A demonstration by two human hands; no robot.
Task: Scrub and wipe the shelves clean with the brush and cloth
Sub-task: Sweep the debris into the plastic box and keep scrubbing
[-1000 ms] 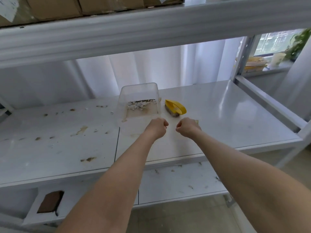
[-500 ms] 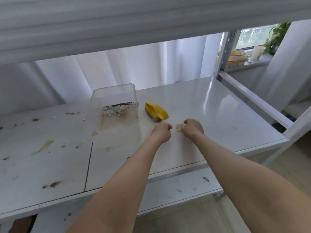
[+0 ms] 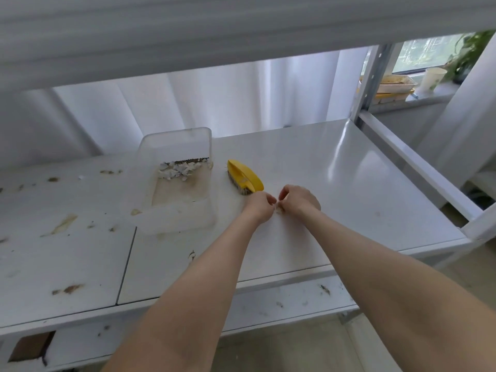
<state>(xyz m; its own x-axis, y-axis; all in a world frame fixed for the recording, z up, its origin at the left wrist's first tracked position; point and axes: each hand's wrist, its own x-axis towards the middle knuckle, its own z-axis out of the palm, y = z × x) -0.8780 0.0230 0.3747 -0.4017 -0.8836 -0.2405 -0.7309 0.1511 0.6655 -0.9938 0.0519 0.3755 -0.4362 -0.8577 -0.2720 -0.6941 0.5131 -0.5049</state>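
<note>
Brush (image 3: 245, 177) lies on the shelf (image 3: 349, 183), long axis running far-left to near-right. My left grip (image 3: 259, 208) is just beside its near end, right grip (image 3: 299, 201) farther off. Both curl over a tan scrap (image 3: 280, 209); can't tell which holds it.

No text, label, brand, number or sign can be read anywhere in view.
</note>
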